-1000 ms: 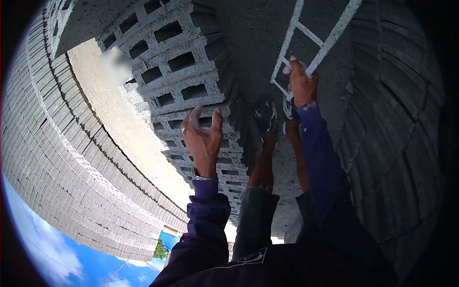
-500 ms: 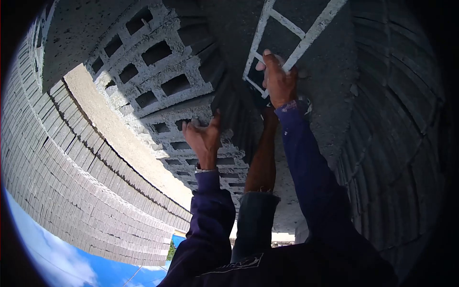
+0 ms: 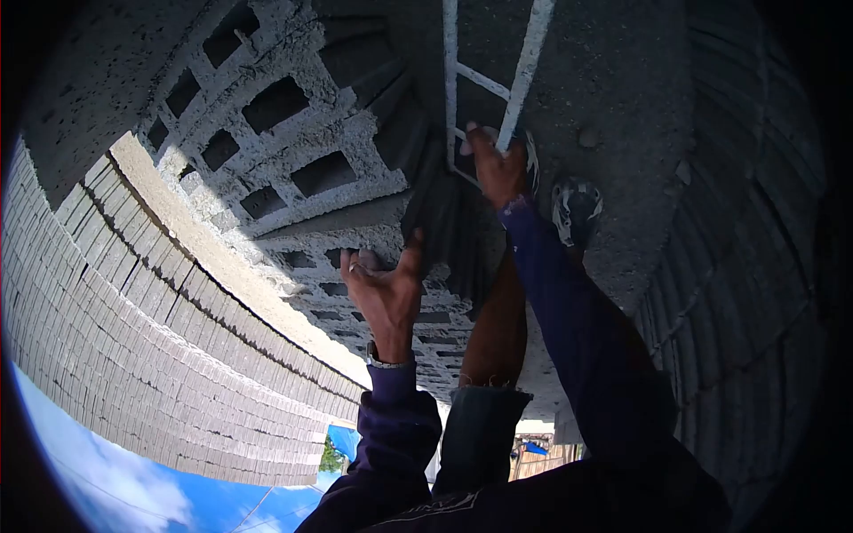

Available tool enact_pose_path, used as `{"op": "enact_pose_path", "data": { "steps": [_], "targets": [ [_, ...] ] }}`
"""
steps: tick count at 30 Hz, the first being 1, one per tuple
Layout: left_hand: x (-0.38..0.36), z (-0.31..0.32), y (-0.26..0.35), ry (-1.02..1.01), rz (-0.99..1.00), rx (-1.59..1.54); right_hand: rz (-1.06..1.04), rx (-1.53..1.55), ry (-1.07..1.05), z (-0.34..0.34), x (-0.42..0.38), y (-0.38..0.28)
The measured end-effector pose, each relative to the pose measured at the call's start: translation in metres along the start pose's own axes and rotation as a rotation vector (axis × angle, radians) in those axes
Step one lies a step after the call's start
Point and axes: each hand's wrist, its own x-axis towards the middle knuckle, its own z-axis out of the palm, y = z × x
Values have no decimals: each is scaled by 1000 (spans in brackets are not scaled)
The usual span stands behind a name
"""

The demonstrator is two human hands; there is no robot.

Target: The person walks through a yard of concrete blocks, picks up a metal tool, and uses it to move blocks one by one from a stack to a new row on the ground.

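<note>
My right hand [image 3: 499, 167] is wrapped around the lower end of a pale, ladder-like metal frame [image 3: 524, 75] with two long rails and short crossbars. My left hand [image 3: 386, 298] is at the stack of grey hollow concrete blocks [image 3: 311, 209]. Its fingers are hooked at the hollows of one block and the thumb lies on the block's other side, so the hand grips that edge. Fingertips of the left hand are partly hidden in shade.
A long wall of stacked blocks [image 3: 178, 355] runs along the left in sunlight. Another shaded stack [image 3: 746, 293] stands close on the right. Between them is a narrow concrete floor [image 3: 622, 115], with my shoe [image 3: 577, 209] on it. A dark slab [image 3: 98, 80] juts in at upper left.
The metal frame and my right hand have shifted left and slightly down in view, and the frame stands more upright. A shoe has come into view. My left hand stays at the blocks.
</note>
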Motion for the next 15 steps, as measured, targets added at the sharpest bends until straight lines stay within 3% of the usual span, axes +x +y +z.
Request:
{"op": "enact_pose_path", "data": {
  "steps": [1, 2, 5, 6, 7, 9, 13, 15],
  "targets": [
    [-4, -1, 0, 2, -70, -6, 117, 102, -3, -14, -6, -22],
    [-2, -6, 3, -37, -89, 194, 94, 162, 35, -24, -6, -44],
    [-2, -5, 15, -77, -101, 48, 95, 271, 2, -40, 7, -90],
    [3, -12, 19, -197, -180, 169, 51, 229, -27, -35, 8, -89],
    [1, -12, 18, -194, -175, 174, 5, 190, -56, -28, 10, -85],
    [-4, -2, 10, 1, -51, 51, -42, 116, -29, 0, 14, -56],
    [-2, -2, 3, -63, -25, 77, 18, 77, -70, 0, 36, -52],
    [0, 3, 6, 7, -10, 317, 8, 85, -54, -11, 31, -64]
  ]
}}
